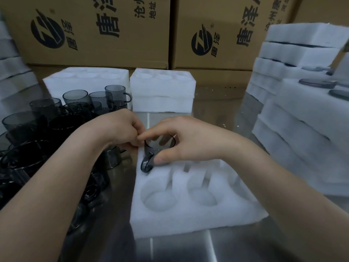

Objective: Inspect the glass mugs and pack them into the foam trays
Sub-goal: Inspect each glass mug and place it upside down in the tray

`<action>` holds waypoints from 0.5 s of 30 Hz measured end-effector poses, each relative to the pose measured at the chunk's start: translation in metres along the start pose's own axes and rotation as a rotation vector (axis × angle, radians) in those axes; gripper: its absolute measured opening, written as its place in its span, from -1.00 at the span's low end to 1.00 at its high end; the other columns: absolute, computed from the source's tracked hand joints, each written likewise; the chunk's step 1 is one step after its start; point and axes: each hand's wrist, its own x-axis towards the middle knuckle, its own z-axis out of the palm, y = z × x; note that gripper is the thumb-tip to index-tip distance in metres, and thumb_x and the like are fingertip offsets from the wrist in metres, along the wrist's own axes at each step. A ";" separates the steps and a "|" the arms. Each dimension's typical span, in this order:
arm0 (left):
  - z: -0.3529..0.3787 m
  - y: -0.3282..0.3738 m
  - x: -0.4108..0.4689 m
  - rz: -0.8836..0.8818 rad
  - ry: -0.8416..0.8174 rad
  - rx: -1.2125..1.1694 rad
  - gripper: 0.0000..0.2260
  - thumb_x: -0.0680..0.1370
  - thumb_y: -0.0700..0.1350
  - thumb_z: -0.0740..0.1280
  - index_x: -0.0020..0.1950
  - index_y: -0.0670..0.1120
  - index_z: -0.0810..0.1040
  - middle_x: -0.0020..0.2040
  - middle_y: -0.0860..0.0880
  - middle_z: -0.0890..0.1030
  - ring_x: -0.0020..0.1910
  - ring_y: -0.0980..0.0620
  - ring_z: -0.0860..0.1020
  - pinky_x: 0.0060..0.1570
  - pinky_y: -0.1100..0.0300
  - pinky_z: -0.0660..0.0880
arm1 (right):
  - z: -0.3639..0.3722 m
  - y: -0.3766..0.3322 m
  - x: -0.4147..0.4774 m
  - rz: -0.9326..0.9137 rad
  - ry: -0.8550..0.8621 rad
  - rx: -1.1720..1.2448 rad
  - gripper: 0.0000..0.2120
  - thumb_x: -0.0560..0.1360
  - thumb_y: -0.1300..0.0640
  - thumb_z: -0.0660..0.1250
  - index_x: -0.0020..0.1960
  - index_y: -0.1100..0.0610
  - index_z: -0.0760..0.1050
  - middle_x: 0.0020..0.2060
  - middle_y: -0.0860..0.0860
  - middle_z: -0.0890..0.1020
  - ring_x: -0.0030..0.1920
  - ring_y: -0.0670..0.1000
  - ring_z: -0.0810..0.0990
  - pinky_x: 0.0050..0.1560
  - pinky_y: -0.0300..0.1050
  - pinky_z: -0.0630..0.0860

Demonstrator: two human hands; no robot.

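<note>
Obs. One mug (pixel 160 146) is in handling. It is smoke-grey transparent glass with a straight wall, the round rim facing up and the loop handle pointing toward us and slightly left. It sits upright in the far-left pocket of the near foam tray (pixel 188 218), which lies on the steel counter (pixel 179 246).

Right hand (pixel 185 142): the index finger arches over the rim and the thumb is pressed at the root of the handle, so the mug is pinched between them. Left hand (pixel 120 129): the fingers curl in at the mug's left wall and their tips meet the right index. We cannot tell whether it actually grips the glass.

Counts. In the near tray we see three round pockets in the near row, two in full and the third half hidden by the right forearm. The far row is mostly covered by the hands.

The loose mugs (pixel 75 96) on the counter to the left are of the same grey glass. Five stand clearly upright at the back. The nearer ones merge into a dark blur, so we record no count for them.

Behind the hands are one single white tray (pixel 85 80) and a stack of two trays (pixel 162 87). Two printed cardboard boxes (pixel 94 31) stand at the rear. Tall foam stacks (pixel 298 53) rise at the right.
</note>
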 end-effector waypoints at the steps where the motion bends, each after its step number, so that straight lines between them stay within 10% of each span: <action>1: 0.000 0.000 0.000 0.002 -0.004 0.002 -0.72 0.44 -0.51 0.29 -0.28 -0.19 0.66 -0.27 -0.17 0.66 -0.25 -0.03 0.64 -0.25 0.24 0.63 | 0.002 0.001 0.000 -0.006 0.000 -0.021 -0.52 0.44 0.02 0.48 0.33 -0.17 0.49 -0.06 -0.35 0.50 -0.02 -0.28 0.48 -0.01 -0.45 0.39; 7: -0.003 -0.002 -0.001 0.014 -0.044 -0.015 -0.75 0.45 -0.48 0.33 -0.28 -0.17 0.64 -0.40 -0.07 0.62 -0.44 0.12 0.58 -0.43 0.35 0.53 | 0.008 0.000 0.004 -0.009 -0.120 -0.175 -0.48 0.53 -0.02 0.37 0.46 -0.15 0.33 0.35 -0.21 0.44 0.30 -0.17 0.38 0.13 -0.43 0.28; 15: 0.000 0.011 -0.009 0.018 0.045 0.100 -0.91 0.48 -0.30 0.44 -0.19 -0.14 0.62 -0.31 -0.09 0.64 -0.36 0.01 0.62 -0.35 0.26 0.56 | 0.021 0.000 -0.004 0.137 -0.446 -0.407 -0.21 0.51 -0.40 0.09 0.51 -0.28 -0.35 0.54 -0.11 -0.35 0.54 0.00 -0.35 0.51 0.18 -0.26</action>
